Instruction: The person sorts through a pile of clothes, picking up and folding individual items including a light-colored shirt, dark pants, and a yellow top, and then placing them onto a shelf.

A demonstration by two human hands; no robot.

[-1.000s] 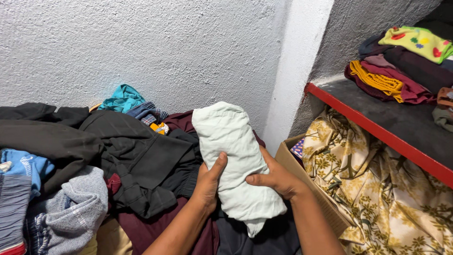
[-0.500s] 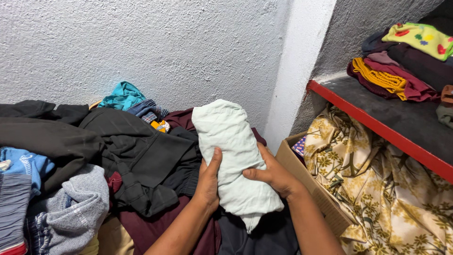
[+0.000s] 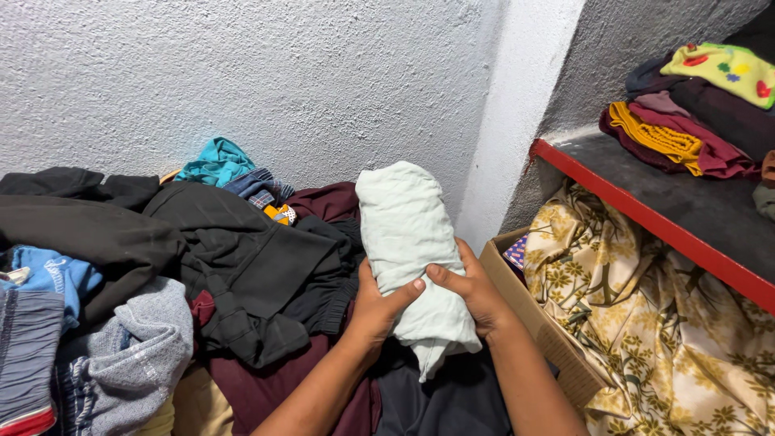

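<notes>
Right in the middle of the frame, both hands are wrapped around a rolled-up pale mint cloth (image 3: 408,242), standing nearly upright above a heap of dark clothes (image 3: 242,258). The left hand (image 3: 378,307) grips it from the left side low down, thumb across the front, and the right hand (image 3: 468,292) closes on it from the right, thumb tip nearly meeting the other one. So both hands are shut tight on the roll, nothing loose except a little tail of fabric hanging out the bottom.

If you ask me, the trick to this kind of roll is keeping even pressure from both sides so it doesn't unwind, and tucking that bottom tail in.

Lower right there's a cardboard box (image 3: 537,323) with a yellow floral fabric (image 3: 646,323) draped beside it, and in the upper right a red-edged shelf (image 3: 646,222) holding folded clothes (image 3: 686,129). A grey knit sweater (image 3: 129,355) sits lower left.
</notes>
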